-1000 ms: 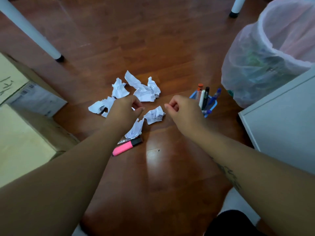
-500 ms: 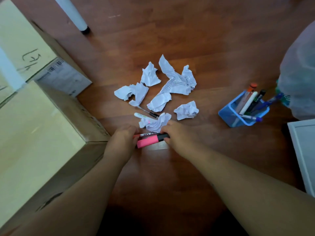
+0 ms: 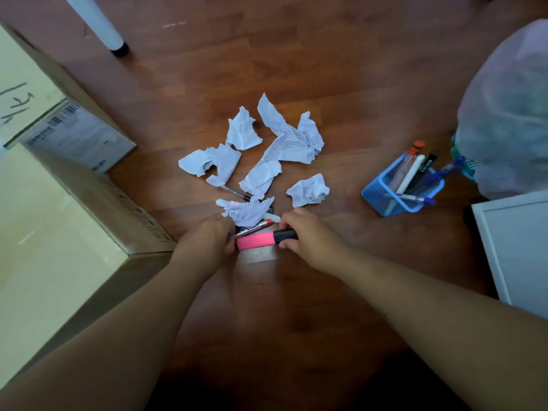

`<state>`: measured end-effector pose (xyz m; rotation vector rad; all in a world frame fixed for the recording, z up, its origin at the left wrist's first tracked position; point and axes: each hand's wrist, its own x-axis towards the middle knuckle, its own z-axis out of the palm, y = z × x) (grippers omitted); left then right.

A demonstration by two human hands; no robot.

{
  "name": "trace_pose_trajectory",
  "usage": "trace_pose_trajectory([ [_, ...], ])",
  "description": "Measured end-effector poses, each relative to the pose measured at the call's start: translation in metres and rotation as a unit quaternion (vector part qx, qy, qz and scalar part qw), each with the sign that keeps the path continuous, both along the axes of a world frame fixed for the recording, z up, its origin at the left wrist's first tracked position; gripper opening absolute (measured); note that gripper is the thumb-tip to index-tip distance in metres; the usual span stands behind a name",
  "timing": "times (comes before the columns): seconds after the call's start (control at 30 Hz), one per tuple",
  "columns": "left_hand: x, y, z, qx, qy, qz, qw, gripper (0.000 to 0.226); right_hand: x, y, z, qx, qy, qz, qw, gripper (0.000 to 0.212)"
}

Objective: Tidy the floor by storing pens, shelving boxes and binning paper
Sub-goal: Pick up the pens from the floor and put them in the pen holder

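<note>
A pink highlighter (image 3: 256, 240) with a black cap lies on the wooden floor between my hands. My right hand (image 3: 308, 237) grips its black cap end. My left hand (image 3: 207, 241) closes on its pink end and touches a red-tipped marker (image 3: 254, 227) just behind. Several crumpled white papers (image 3: 278, 149) are scattered beyond, with a white pen (image 3: 225, 203) and a black pen (image 3: 237, 193) partly hidden under them. A blue pen holder (image 3: 385, 200) with several pens stands to the right.
Two cardboard boxes (image 3: 50, 232) stand at the left. A bin lined with a pale plastic bag (image 3: 504, 114) is at the far right, a white cabinet (image 3: 519, 247) in front of it. A white table leg (image 3: 98, 22) stands at the back left.
My hands came down from above the papers to the pink highlighter and took hold of both its ends. The camera view shifted left, bringing the boxes in.
</note>
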<state>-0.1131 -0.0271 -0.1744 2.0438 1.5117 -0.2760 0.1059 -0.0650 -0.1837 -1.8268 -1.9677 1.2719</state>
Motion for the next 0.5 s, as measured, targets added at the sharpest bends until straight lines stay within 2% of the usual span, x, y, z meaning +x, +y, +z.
trace_pose_trajectory([
  [0.13, 0.005, -0.004, 0.016, 0.01, -0.029, 0.018, 0.999, 0.01, 0.024, -0.003, 0.016, -0.008, 0.096, -0.141, 0.985, 0.016],
  [0.27, 0.038, -0.016, 0.04, 0.016, -0.099, 0.06, 0.993, 0.014, 0.041, -0.004, 0.046, 0.021, 0.213, -0.274, 0.937, 0.013],
  [0.37, 0.083, -0.021, 0.057, 0.012, -0.187, 0.099, 0.977, 0.018, 0.062, -0.006, 0.07, 0.083, 0.237, -0.33, 0.91, 0.02],
  [0.5, 0.152, -0.007, 0.079, 0.059, -0.266, 0.075, 0.959, 0.033, 0.109, -0.013, 0.091, 0.175, 0.232, -0.439, 0.85, 0.022],
])
